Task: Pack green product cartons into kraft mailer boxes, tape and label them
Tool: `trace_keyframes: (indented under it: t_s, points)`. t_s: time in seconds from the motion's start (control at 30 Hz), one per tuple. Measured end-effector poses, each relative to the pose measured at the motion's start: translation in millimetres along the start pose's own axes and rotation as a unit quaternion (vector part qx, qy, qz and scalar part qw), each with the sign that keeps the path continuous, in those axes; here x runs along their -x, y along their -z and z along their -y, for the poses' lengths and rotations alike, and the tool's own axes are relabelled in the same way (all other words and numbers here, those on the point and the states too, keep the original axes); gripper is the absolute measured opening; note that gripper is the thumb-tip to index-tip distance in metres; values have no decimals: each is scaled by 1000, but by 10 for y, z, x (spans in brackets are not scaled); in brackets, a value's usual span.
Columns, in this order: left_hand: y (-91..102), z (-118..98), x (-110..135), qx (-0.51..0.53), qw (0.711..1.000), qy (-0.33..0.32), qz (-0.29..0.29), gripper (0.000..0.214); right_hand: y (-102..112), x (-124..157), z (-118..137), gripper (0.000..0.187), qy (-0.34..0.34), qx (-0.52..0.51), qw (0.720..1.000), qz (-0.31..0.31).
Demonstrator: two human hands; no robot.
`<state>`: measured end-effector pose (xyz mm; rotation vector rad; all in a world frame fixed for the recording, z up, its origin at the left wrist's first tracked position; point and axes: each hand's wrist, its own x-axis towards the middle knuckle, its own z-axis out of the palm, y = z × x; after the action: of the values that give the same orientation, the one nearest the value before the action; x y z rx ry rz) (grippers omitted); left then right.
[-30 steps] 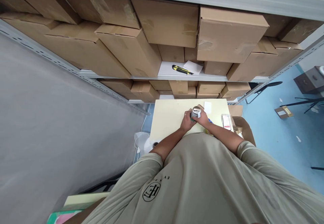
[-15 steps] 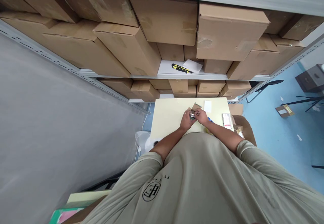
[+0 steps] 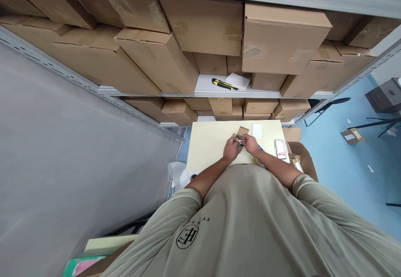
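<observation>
My left hand [image 3: 232, 150] and my right hand [image 3: 249, 144] meet over a cream table top [image 3: 209, 143], pinching a small round metallic item [image 3: 239, 143] with a green edge. Most of that item is hidden by my fingers. A piece of brown cardboard [image 3: 242, 132] lies just beyond my hands, and a white card [image 3: 257, 130] sits to its right. A blue item [image 3: 260, 148] peeks out near my right wrist. Further right lies a flat packet [image 3: 281, 149], its surface blurred.
Steel shelves [image 3: 219, 95] packed with cardboard boxes [image 3: 203, 24] rise beyond the table, and a yellow-and-black utility knife [image 3: 223, 84] lies on one. An open cardboard box [image 3: 302, 164] stands at the table's right. A grey wall [image 3: 78, 143] runs along the left; blue floor [image 3: 344, 164] lies right.
The round item has shrunk from view, now mostly covered by my fingers. My hands have drawn closer together, and the cardboard piece behind them shows more.
</observation>
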<state>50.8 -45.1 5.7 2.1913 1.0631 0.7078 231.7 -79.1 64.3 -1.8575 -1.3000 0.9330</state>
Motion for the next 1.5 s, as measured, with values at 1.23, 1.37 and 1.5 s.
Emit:
trace_keyframes:
  t_s: [1.23,1.37,1.5]
  points:
    - [52,-86,52,-54,998,-7,21,19,-70,84,-181,25,121,284,948,75]
    - [61,-151,-47,-68,996,39,40,22,-61,116,-288,23,162,272,945,87]
    - [63,-248,-226,-96,989,70,89,22,-23,223,-391,20,166,258,948,77]
